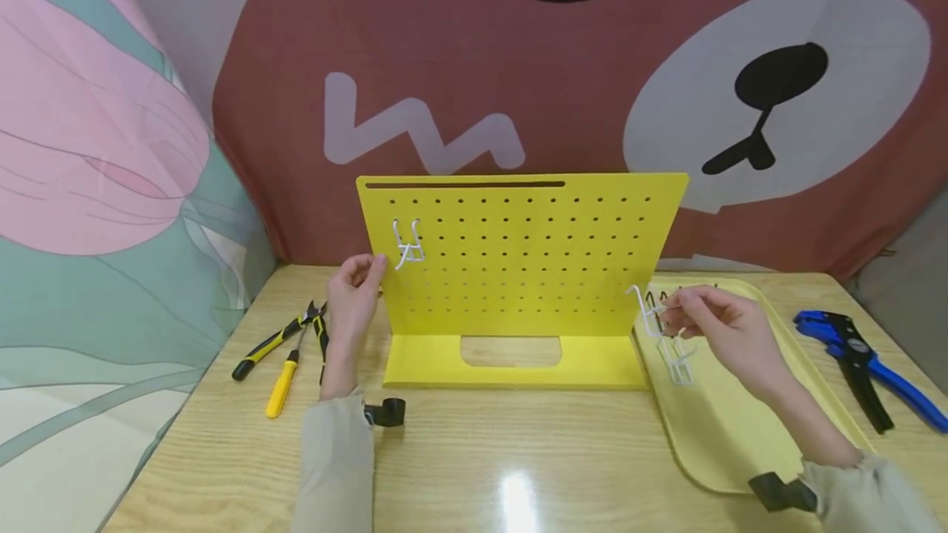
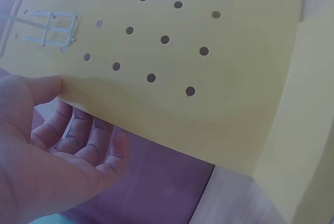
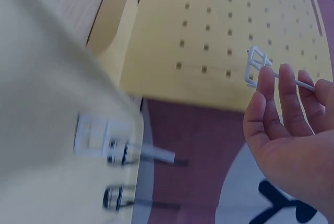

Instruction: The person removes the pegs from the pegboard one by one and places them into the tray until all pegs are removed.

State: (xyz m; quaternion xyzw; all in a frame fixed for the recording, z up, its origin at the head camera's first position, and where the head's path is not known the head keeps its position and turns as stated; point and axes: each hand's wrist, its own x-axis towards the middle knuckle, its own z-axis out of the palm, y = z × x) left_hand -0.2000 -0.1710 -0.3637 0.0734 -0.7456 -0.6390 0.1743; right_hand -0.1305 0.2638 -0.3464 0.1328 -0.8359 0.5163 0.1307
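Note:
A yellow pegboard (image 1: 518, 270) stands upright on its base, with a white wire hook (image 1: 409, 245) hung near its upper left corner. My left hand (image 1: 354, 294) grips the board's left edge, thumb at the front and fingers (image 2: 99, 135) behind. At the board's right side, my right hand (image 1: 722, 327) pinches a second white wire hook (image 1: 646, 312) by its stem. In the right wrist view this hook (image 3: 251, 72) is in front of the board's holes; whether it touches them I cannot tell. Another white hook (image 1: 677, 368) lies in the yellow tray (image 1: 729, 442) beneath.
Black hooks (image 3: 116, 197) are at the tray's far end. Blue-handled wire strippers (image 1: 862, 356) lie right of the tray. Pliers (image 1: 270, 349) and a yellow-handled screwdriver (image 1: 281, 385) lie left of the board. A printed cloth (image 1: 444, 39) hangs behind the table.

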